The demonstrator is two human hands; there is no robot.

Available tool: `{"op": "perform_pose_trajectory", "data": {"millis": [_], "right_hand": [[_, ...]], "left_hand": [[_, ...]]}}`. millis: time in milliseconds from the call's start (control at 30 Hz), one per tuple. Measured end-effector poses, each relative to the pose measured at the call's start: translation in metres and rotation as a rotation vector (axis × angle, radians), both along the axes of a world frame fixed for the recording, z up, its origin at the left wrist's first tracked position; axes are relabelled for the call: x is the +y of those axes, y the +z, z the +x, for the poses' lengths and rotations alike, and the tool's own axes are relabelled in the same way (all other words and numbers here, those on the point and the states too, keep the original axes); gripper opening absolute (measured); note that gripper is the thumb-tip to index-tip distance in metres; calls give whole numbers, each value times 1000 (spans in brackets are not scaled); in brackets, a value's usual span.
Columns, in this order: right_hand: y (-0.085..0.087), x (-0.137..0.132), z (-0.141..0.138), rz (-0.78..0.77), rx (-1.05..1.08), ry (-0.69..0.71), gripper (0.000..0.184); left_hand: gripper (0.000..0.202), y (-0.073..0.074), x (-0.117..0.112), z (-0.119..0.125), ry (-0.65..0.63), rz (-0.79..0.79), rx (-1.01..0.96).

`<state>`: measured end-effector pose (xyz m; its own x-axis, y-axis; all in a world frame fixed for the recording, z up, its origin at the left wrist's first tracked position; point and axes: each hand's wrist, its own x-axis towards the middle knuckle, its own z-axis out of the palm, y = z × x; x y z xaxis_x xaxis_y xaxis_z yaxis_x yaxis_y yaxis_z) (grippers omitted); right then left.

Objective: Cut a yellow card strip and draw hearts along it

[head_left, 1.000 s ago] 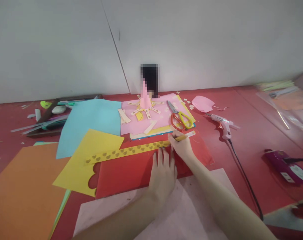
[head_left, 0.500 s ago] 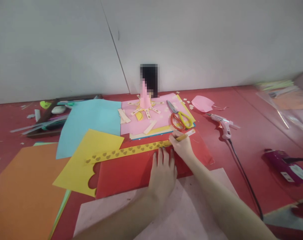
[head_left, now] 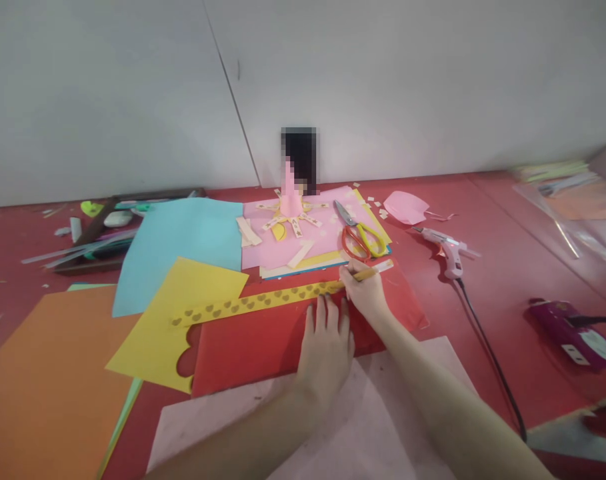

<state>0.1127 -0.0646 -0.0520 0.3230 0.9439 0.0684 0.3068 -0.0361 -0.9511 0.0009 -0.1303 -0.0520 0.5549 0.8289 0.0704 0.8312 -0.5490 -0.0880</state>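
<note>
A yellow paper strip (head_left: pixel 243 306) with rows of brownish hearts lies across a red sheet (head_left: pixel 253 347). My left hand (head_left: pixel 327 340) is spread flat on the red sheet, its fingertips at the strip's lower edge. In my right hand (head_left: pixel 365 292) is a yellow pen (head_left: pixel 367 274) with a whitish end, its tip hidden by my fingers over the strip's right end. Beyond my hands, scissors (head_left: pixel 359 239) with one red and one yellow handle lie on stacked paper, near a pink cone (head_left: pixel 291 200) ringed by small patterned strips.
To the left are a yellow sheet (head_left: pixel 157 333) with a scalloped cutout, a blue sheet (head_left: pixel 183 247) and an orange sheet (head_left: pixel 47 373). A corded glue gun (head_left: pixel 447 252) and a purple power strip (head_left: pixel 575 337) lie to the right. A pixelated dark block (head_left: pixel 303 157) stands by the wall.
My right hand and the pen have shifted very slightly to the right along the strip. My left hand stays in place.
</note>
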Motion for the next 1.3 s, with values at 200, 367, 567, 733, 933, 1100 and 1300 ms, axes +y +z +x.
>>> {"op": "perform_pose_trajectory", "data": {"millis": [200,367,567,733,933,1100,1300], "right_hand": [[-2,0,0,-1,-8,-5,28],[-2,0,0,-5,2,-11,27],[-2,1,0,18,37,-11,25],[0,0,-1,32,24,-29,25],[3,0,-1,47,-15,-56,23],[4,-1,-1,11,35,-42,21],[-3,0,1,15,-16,-21,24]], "left_hand": [[46,0,0,0,-2,3,-3],[47,0,0,0,4,9,18],[46,2,0,0,2,11,19],[46,0,1,0,4,11,11],[46,3,0,0,7,6,27],[45,2,0,0,8,-8,3],[45,2,0,1,8,-18,-14]]}}
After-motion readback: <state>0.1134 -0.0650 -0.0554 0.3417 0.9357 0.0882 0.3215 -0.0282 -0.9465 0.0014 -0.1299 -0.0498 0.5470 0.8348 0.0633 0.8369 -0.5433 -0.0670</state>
